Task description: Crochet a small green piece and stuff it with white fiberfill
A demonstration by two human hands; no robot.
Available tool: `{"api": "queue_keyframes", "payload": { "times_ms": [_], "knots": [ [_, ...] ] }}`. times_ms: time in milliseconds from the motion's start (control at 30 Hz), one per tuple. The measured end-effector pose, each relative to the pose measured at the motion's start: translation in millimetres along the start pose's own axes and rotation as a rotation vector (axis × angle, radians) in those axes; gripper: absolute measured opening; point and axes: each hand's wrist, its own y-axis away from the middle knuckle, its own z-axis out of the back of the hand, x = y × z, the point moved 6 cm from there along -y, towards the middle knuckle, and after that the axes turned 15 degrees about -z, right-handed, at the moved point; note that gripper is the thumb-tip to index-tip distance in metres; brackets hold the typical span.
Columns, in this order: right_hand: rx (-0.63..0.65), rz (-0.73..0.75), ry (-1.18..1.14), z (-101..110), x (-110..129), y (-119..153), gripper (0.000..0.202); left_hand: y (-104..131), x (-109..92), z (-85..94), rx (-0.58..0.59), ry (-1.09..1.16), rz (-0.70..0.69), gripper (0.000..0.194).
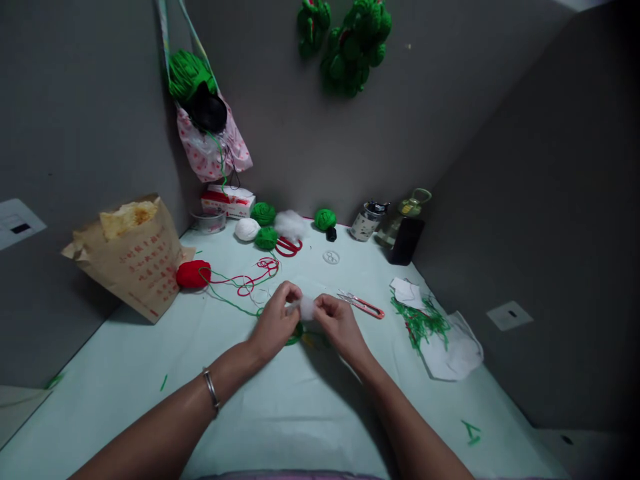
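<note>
A small tuft of white fluffy stuffing (307,309) is held between my two hands above the middle of the table. My left hand (278,316) pinches its left side, and my right hand (338,323) pinches its right side. Beneath my hands lies a green yarn piece (294,335), partly hidden by my left hand. Just right of my right hand are orange-handled snips (367,307). Loops of red yarn (246,285) and green yarn lie to the left of my hands, leading toward a red yarn ball (194,274).
Along the back stand green yarn balls (325,219), a white ball (247,230), a stuffing heap (291,225), red scissors (289,247), a tin (367,222), a bottle and a black phone (407,241). A paper bag (135,260) leans left; green scraps (425,325) lie right.
</note>
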Motion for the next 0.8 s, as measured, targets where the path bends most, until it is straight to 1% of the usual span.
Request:
{"api": "queue_keyframes", "payload": {
  "times_ms": [100,200,300,367,433,467,533,600,667,733,800],
  "knots": [
    [-0.062,0.015,0.036,8.1,-1.2,-1.1,0.019,1.0,-2.7,-5.2,0.089,0.107,0.090,0.011],
    [-0.081,0.032,0.071,11.9,-1.3,0.7,0.016,1.9,2.1,-5.6,0.125,0.173,0.165,0.020],
    [-0.045,0.049,0.093,13.3,1.6,4.9,0.014,2.1,9.4,-3.4,0.140,0.177,0.196,0.028],
    [0.022,0.053,0.091,12.3,5.2,8.6,0.014,1.2,12.2,-2.3,0.136,0.154,0.187,0.029],
    [0.096,0.046,0.080,9.2,9.1,12.3,0.018,-1.2,12.5,-1.2,0.105,0.102,0.146,0.025],
    [0.125,0.041,0.073,6.6,10.5,13.9,0.019,-2.7,11.8,-0.4,0.077,0.068,0.115,0.022],
    [0.143,0.033,0.050,0.9,12.0,15.5,0.020,-5.5,9.7,1.3,0.001,-0.005,0.041,0.020],
    [0.114,0.030,0.020,-4.4,10.8,14.7,0.020,-6.7,7.4,2.7,-0.074,-0.061,-0.023,0.021],
    [0.060,0.024,0.010,-7.1,7.2,11.8,0.020,-6.5,5.7,2.5,-0.109,-0.084,-0.051,0.021],
    [-0.007,0.019,0.021,-5.1,3.2,8.1,0.019,-5.3,4.5,0.5,-0.087,-0.068,-0.037,0.020],
    [-0.083,0.024,0.038,2.3,0.9,4.8,0.018,-3.5,3.0,-2.1,-0.024,-0.017,0.002,0.017]
  ]
}}
